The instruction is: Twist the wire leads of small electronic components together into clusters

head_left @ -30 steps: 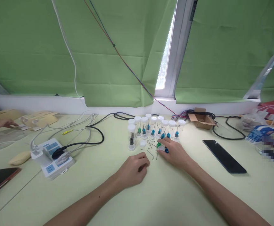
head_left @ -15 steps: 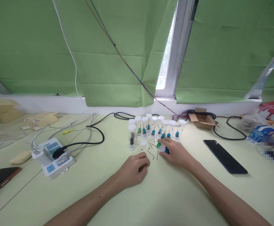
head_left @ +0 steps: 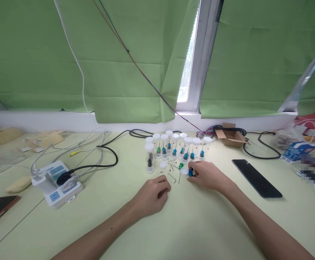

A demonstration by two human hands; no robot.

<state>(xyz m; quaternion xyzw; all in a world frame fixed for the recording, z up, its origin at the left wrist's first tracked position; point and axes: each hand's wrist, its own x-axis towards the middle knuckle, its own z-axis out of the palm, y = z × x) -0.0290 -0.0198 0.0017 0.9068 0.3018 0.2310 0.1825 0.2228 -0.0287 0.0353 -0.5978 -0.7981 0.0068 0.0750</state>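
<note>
My right hand (head_left: 207,175) has its thumb and fingers around a small dark-blue part (head_left: 191,172) at the table surface; the fingers partly hide it. A white round cap (head_left: 184,172) and a small green part (head_left: 181,166) lie just left of it. My left hand (head_left: 152,195) rests on the table with its fingers curled in and nothing visible in them. Between the hands lie an L-shaped hex key (head_left: 172,177), a thin metal rod (head_left: 179,177) and another white cap (head_left: 163,165). Several clear white-capped tubes (head_left: 150,159) stand behind, holding rods with blue, green or dark parts.
A white power strip (head_left: 62,191) with plugs and cables is at left, near a phone (head_left: 0,209). On the right are a black phone (head_left: 256,178), an open cardboard box (head_left: 230,137) and a blue-and-white carton (head_left: 298,151). Black cables (head_left: 116,155) run along the back.
My right hand has shifted slightly right, off the white cap and green part, and closed around the dark-blue part. My left hand stays in place; the view has shifted a little.
</note>
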